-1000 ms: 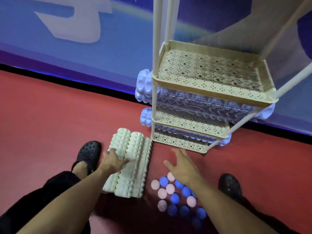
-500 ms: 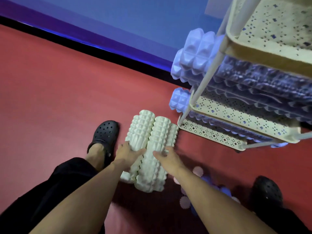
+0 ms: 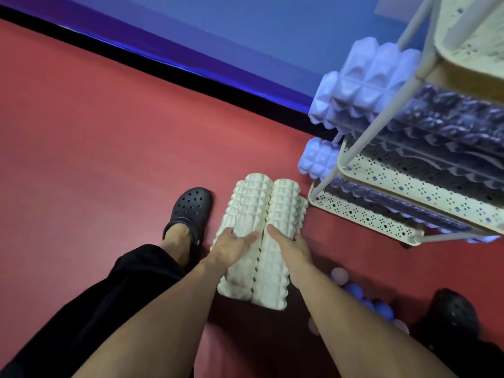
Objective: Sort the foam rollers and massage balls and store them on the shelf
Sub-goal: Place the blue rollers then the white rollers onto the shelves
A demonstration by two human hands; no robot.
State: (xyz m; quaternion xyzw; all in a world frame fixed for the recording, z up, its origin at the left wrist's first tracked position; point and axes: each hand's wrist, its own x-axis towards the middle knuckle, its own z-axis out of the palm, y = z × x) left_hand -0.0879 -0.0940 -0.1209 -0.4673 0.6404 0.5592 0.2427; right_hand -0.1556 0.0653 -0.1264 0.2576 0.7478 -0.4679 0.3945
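Observation:
Cream knobbed foam rollers (image 3: 253, 214) lie side by side on the red floor in front of me. My left hand (image 3: 231, 245) grips the left roller near its middle. My right hand (image 3: 290, 245) grips the right cream roller (image 3: 281, 214) beside it. A third cream roller peeks out at the right edge of the bundle. Blue and pink spiky massage balls (image 3: 354, 291) lie on the floor at the lower right, partly hidden by my right forearm. The cream perforated shelf (image 3: 362, 214) stands at the right, with light purple foam rollers (image 3: 365, 77) on its tiers.
My feet in black clogs (image 3: 191, 205) stand left of the rollers and at the lower right (image 3: 452, 312). A blue wall with a black baseboard (image 3: 169, 69) runs behind. Open red floor stretches to the left.
My right hand moved left from near the shelf onto the right cream roller, and both hands have closed around the rollers. The view swung left and down toward them.

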